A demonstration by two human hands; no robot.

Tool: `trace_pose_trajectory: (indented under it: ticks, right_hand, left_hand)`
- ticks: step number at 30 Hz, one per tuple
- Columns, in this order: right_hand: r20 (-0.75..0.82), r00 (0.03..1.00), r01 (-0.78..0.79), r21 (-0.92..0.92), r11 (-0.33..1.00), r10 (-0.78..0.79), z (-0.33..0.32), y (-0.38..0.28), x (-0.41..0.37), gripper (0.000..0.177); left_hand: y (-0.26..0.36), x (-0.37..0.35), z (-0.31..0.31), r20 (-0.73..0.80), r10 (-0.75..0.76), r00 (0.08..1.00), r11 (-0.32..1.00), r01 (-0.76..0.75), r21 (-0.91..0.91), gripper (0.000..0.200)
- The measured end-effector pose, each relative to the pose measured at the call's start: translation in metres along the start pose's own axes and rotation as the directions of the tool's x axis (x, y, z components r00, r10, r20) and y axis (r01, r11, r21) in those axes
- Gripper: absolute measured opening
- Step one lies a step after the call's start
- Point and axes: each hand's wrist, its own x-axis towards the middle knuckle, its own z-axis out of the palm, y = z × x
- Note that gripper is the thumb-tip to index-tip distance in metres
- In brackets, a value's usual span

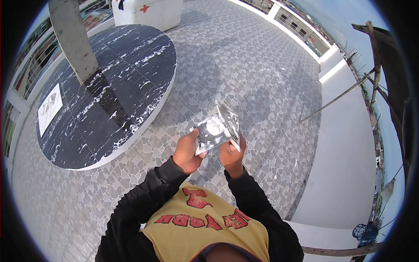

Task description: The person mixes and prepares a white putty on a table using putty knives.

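A glossy black-and-white folded sheet (212, 132) is held up in front of my chest, its two panels meeting at a crease and the right one angled upward. My left hand (188, 151) grips its left panel by the lower left edge, thumb on the near face. Around the bottom of the right panel my right hand (232, 154) is closed, its fingers partly hidden. Glare washes out some of the print, and I cannot make out what it depicts. On the round table to the left lies a white sheet (50, 109) with a grey printed picture.
The round table (144, 65) has a dark, white-veined marble-look top, with a concrete post (74, 39) rising through it. Behind stands a large white container (148, 13). Stone-patterned tiles (262, 87) cover the floor. A low white wall (345, 157) and wooden poles border the right side.
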Motion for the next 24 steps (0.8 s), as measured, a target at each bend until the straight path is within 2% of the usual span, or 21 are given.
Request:
trace_pose_trajectory:
  ticks: [1, 3, 4, 6, 8, 9, 10, 11, 12, 13, 14, 15, 16, 17, 18, 20, 21, 22, 23, 24]
  right_hand:
    - [0.011, 0.995, 0.103, -0.113, 0.988, -0.103, 0.001, 0.004, 0.001, 0.046]
    - [0.055, 0.995, 0.087, -0.073, 0.994, -0.083, -0.001, 0.017, 0.001, 0.049]
    - [0.097, 0.993, 0.065, -0.033, 0.997, -0.061, -0.003, 0.026, 0.002, 0.052]
    - [0.13, 0.991, 0.055, -0.101, 0.993, -0.042, -0.016, 0.049, -0.003, 0.057]
    - [0.198, 0.98, 0.035, -0.312, 0.95, 0.029, -0.031, 0.069, -0.009, 0.055]
    - [0.016, 0.967, -0.242, -0.238, 0.94, 0.253, -0.034, 0.067, -0.014, 0.038]
    - [0.017, 0.968, -0.24, -0.236, 0.942, 0.25, -0.042, 0.065, -0.01, 0.038]
    - [-0.005, 0.906, -0.408, 0.257, 0.876, 0.423, -0.054, 0.059, -0.005, 0.024]
    - [0.055, 0.817, -0.45, 0.684, 0.574, 0.575, -0.063, 0.049, -0.001, 0.011]
    - [0.062, 0.751, -0.477, 0.739, 0.476, 0.657, -0.061, 0.03, 0.008, 0.011]
    - [0.036, 0.742, -0.468, 0.743, 0.478, 0.67, -0.06, 0.031, 0.005, 0.011]
    - [0.261, 0.769, -0.488, 0.83, 0.271, 0.584, -0.059, 0.032, 0.002, 0.014]
    - [0.455, 0.781, -0.524, 0.85, 0.052, 0.427, -0.057, 0.034, 0.0, 0.026]
    - [0.546, 0.795, -0.545, 0.834, -0.083, 0.263, -0.05, 0.05, -0.006, 0.029]
    - [0.548, 0.796, -0.547, 0.833, -0.082, 0.258, -0.044, 0.046, -0.005, 0.029]
    - [0.449, 0.613, -0.688, 0.708, 0.16, 0.65, -0.029, 0.032, -0.01, 0.021]
    - [0.352, 0.651, -0.669, 0.683, 0.291, 0.672, -0.015, 0.046, -0.02, 0.018]
    - [0.36, 0.646, -0.677, 0.678, 0.286, 0.673, -0.017, 0.069, -0.031, 0.018]
    - [0.182, 0.924, -0.381, 0.348, 0.856, 0.337, -0.024, 0.095, -0.041, 0.017]
    - [0.214, 0.967, 0.162, -0.111, 0.981, -0.136, -0.032, 0.107, -0.047, 0.016]
  left_hand:
    - [0.001, 0.0, 0.001, 0.036, 0.01, 0.999, 1.0, -0.011, 0.024, 0.023]
    - [0.006, 0.002, 0.001, 0.075, 0.02, 0.997, 0.999, -0.023, 0.047, 0.022]
    - [0.015, 0.004, -0.002, 0.109, 0.042, 0.993, 0.991, -0.055, 0.12, 0.023]
    - [0.022, 0.006, 0.002, 0.149, 0.053, 0.987, 0.976, -0.083, 0.2, 0.025]
    - [0.028, 0.005, 0.012, 0.227, 0.237, 0.945, 0.954, -0.27, 0.128, 0.031]
    - [0.032, 0.008, 0.006, 0.257, 0.289, 0.922, 0.934, -0.331, 0.137, 0.036]
    - [0.037, 0.008, 0.002, 0.258, 0.293, 0.921, 0.932, -0.335, 0.138, 0.036]
    - [0.042, 0.009, -0.001, 0.282, 0.308, 0.909, 0.917, -0.363, 0.167, 0.036]
    - [0.045, 0.01, -0.005, 0.307, 0.313, 0.899, 0.903, -0.382, 0.198, 0.035]
    - [0.047, 0.014, -0.012, 0.338, 0.25, 0.907, 0.913, -0.337, 0.23, 0.036]
    - [0.04, 0.018, -0.015, 0.343, 0.221, 0.913, 0.918, -0.313, 0.243, 0.036]
    - [0.034, 0.022, -0.017, 0.357, 0.194, 0.914, 0.917, -0.298, 0.264, 0.036]
    - [0.03, 0.022, -0.018, 0.371, 0.177, 0.912, 0.914, -0.292, 0.282, 0.036]
    - [0.024, 0.021, -0.012, 0.358, 0.185, 0.915, 0.914, -0.293, 0.279, 0.036]
    - [0.02, 0.026, -0.011, 0.36, 0.189, 0.914, 0.913, -0.299, 0.278, 0.036]
    - [0.015, 0.037, -0.016, 0.428, 0.25, 0.869, 0.853, -0.406, 0.327, 0.04]
    - [0.017, 0.036, -0.015, 0.451, 0.262, 0.853, 0.816, -0.446, 0.369, 0.043]
    - [0.021, 0.036, -0.015, 0.443, 0.268, 0.855, 0.817, -0.445, 0.366, 0.043]
    - [0.026, 0.036, -0.013, 0.46, 0.327, 0.825, 0.778, -0.512, 0.364, 0.04]
    - [0.03, 0.036, -0.012, 0.479, 0.382, 0.79, 0.733, -0.575, 0.364, 0.037]
